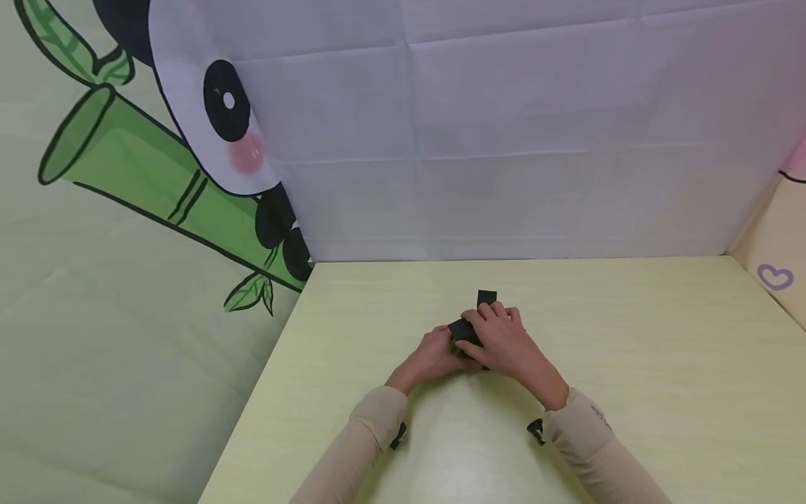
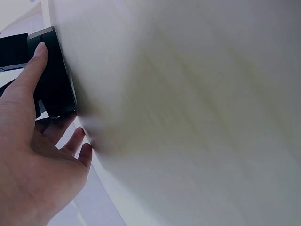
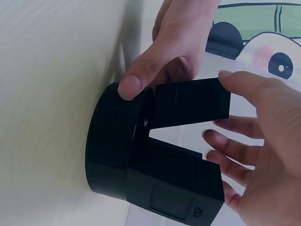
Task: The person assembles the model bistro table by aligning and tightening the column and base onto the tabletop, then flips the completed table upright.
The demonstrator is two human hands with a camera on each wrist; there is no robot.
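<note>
On the table in the head view, both hands are at a black object made of a curved base [image 3: 110, 141] with block-like parts standing up from it. My left hand [image 1: 436, 355] grips the base from the left, its thumb laid against the side wall. Between the thumb and fingers of my right hand [image 1: 504, 343] is the end of one upright black block [image 3: 193, 101]. A second block [image 3: 176, 183], marked 152, rises beside it from the same base, with a gap between the two. In the left wrist view the base [image 2: 55, 80] stands close on the tabletop.
The pale wooden table [image 1: 630, 364] runs back to a white cloth [image 1: 504, 140] hanging behind it. A green cloth with a bamboo and panda print [image 1: 145, 161] hangs at the left. Small black devices [image 1: 536, 430] sit at both sleeve cuffs.
</note>
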